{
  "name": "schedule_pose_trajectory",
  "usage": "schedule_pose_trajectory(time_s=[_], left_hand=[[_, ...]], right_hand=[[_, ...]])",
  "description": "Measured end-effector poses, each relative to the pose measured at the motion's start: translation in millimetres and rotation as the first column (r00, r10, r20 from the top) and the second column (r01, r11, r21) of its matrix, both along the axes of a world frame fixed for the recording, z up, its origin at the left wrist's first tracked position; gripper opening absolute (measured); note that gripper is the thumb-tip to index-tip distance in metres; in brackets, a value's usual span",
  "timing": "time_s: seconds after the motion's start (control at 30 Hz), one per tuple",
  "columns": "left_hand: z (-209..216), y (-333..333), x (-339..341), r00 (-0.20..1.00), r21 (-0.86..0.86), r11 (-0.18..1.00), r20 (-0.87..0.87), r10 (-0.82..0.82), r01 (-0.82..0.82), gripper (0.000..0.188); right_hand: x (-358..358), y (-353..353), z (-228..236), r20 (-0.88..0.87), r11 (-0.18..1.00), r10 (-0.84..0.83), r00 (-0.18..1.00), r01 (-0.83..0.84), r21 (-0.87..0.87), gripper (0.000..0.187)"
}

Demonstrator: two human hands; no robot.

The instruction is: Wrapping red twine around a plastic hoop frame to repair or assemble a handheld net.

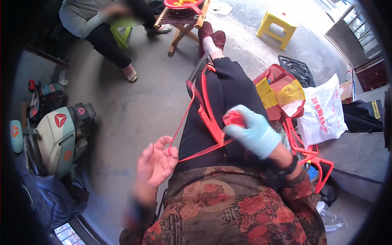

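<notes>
Across my lap lies a dark curved frame (pixel 198 73), partly covered with closely laid turns of red strap (pixel 210 124). My bare left hand (pixel 158 161), palm up with half-curled fingers, holds a loop of this strap. One run of it rises from the fingers to the frame's far end; another crosses the near end toward my right hand. In a pale blue glove, my right hand (pixel 254 131) is closed around a red bundle (pixel 233 118), which looks like wound strap. The glove hides most of that bundle.
Another person (pixel 92 20) sits at the far left. A folding wooden stool (pixel 181 30) bears a red basket (pixel 183 5). Beyond my legs stands a yellow stool (pixel 277 28). Bags (pixel 322 110) and red frames (pixel 304 157) crowd my right; a motor scooter (pixel 57 139) stands left.
</notes>
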State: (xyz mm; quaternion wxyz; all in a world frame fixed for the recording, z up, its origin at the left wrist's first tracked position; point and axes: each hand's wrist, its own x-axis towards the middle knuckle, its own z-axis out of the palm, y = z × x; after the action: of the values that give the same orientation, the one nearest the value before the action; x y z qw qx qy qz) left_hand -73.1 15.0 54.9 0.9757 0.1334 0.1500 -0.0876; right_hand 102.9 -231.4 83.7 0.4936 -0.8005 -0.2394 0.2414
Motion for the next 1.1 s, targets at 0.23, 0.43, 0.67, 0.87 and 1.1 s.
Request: schedule_pose_trajectory(time_s=[0.23,0.43,0.67,0.87,1.1], left_hand=[[-9,5,-69,0.973,0.488,0.866,-0.232,0.004,0.113,0.029],[9,20,-62,0.982,0.546,0.823,-0.005,-0.187,0.159,0.024],[61,0,70,0.833,0.417,0.798,0.523,0.18,-0.435,0.037],[-21,-14,117,0.998,0.694,0.718,0.064,-0.004,-0.042,0.033],[-17,-1,106,0.986,0.509,0.853,-0.045,0.16,-0.116,0.028]], right_hand=[[-11,64,-38,0.405,0.947,0.146,0.903,-0.009,-0.32,0.041],[-6,54,-41,0.425,0.989,0.063,0.903,0.001,-0.149,0.042],[45,38,-17,0.401,0.905,-0.326,0.856,0.16,0.395,0.019],[39,79,-23,0.249,0.972,-0.192,0.949,0.149,0.183,0.024],[43,72,-24,-0.36,0.908,-0.1,0.928,0.233,0.349,0.038]])
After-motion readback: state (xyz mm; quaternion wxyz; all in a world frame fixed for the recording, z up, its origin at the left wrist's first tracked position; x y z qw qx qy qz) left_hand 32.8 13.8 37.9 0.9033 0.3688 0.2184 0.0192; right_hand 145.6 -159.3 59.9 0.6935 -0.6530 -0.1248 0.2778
